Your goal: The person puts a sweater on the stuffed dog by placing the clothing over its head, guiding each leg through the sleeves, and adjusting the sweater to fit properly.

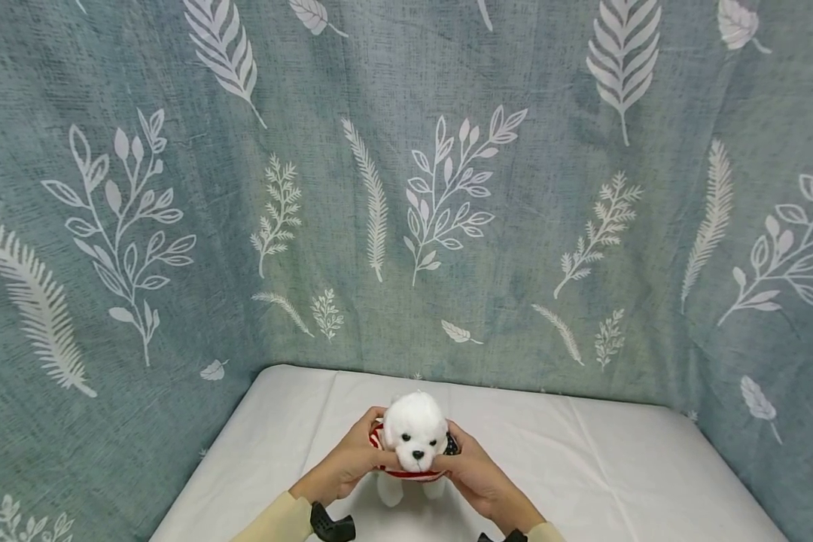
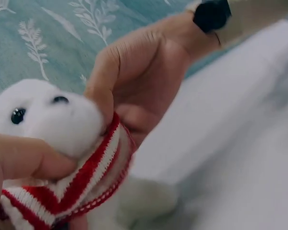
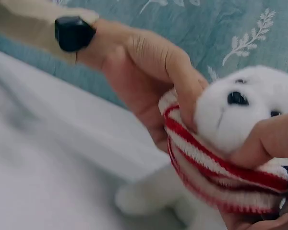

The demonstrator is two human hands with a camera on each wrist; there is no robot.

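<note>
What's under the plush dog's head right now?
A red-and-white striped knit garment sits bunched under the plush dog's head, pinched by the left hand and right hand. Two white legs show below; its body is covered.

A white sheet [image 1: 583, 452] covers the surface, backed by a grey-green leaf-print curtain [image 1: 515, 226].

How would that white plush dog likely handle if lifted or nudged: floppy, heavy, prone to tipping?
The white plush dog probably feels soft and light; its fluffy head dents under the left hand thumb. The red-and-white striped knit garment bunches between both hands, so it likely stretches and slips. On small stubby legs, it may tip easily once the right hand releases it.
</note>
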